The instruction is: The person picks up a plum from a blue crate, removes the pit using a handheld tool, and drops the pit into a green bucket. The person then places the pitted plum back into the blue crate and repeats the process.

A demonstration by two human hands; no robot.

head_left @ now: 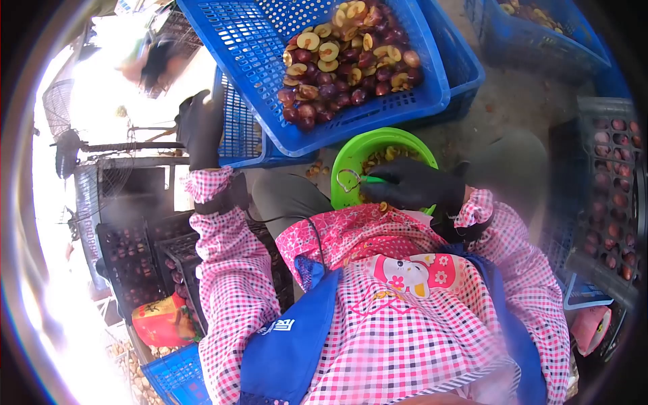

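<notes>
In my right hand [412, 183], gloved in black, is a green-handled pitting tool [371, 179] with a thin wire loop at its end. The hand is closed around the handle, over a bright green bowl [341, 162] that holds small brownish pits and scraps [389, 154]. My left hand [200, 125], also in a black glove, is raised at the left beside the blue crates; how its fingers lie does not show clearly. Ahead of me, a tilted blue crate [270, 128] holds halved and whole dark plums [344, 64].
Another blue crate [466, 74] sits under the tilted one. Black crates of plums stand at the right [611, 189] and left [128, 263]. Top right, a blue crate [540, 54] contains cut fruit. A red-yellow bag [162, 322] lies lower left.
</notes>
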